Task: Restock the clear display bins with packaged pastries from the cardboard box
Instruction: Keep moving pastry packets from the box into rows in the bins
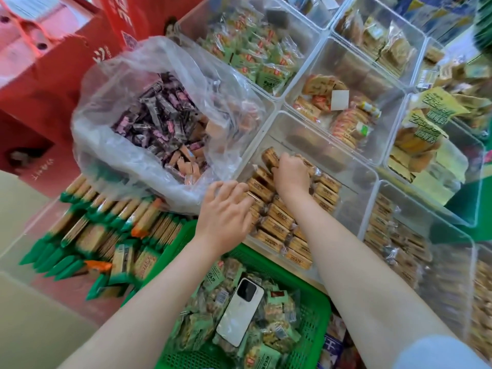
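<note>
— Reaching into the clear bin (354, 171), both hands curl on brown pastry packs (277, 227): left hand (223, 209), right hand (291, 173).
— And around?
— A plastic bag (127, 107) beside; green basket (314, 323) with phone (239, 312) beneath the arms.

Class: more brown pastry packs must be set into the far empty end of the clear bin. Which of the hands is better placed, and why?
Probably the right hand: it is deep in the clear bin, on the farthest brown pastry packs beside the empty end. The left hand rests on packs at the near-left wall.
</note>
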`<state>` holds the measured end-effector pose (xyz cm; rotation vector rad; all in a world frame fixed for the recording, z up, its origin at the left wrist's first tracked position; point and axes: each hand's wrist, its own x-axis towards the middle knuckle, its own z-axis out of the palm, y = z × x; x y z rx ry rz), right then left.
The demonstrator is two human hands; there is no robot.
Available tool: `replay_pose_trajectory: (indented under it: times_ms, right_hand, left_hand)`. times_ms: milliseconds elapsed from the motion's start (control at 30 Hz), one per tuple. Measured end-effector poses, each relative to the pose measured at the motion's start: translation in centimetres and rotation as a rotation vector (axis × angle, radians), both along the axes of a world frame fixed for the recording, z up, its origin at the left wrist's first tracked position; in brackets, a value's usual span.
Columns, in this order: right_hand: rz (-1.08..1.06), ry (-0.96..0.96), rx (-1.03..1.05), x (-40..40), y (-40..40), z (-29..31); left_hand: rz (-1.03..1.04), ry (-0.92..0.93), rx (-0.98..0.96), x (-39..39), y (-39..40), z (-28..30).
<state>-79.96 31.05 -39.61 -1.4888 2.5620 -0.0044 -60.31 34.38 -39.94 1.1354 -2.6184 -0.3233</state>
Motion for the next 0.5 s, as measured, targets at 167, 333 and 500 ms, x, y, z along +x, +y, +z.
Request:
replay_pose_trajectory:
  times_ms: [167,333,500]
  right_hand:
    - [-0.006,-0.117,0.085,0.3,-1.0,0.5]
    - [0.048,-0.274,0.214,-1.2,-1.3,3.4]
    - [0.004,-0.278,0.161,-1.1,-1.3,3.3]
  left_hand:
    - [-0.007,0.004,0.038,-0.1,0.0,0.1]
    - [0.005,0.008,0.045,-0.2,0.1,0.2]
    - [-0.004,-0.059,-0.033,-0.3,0.4,0.6]
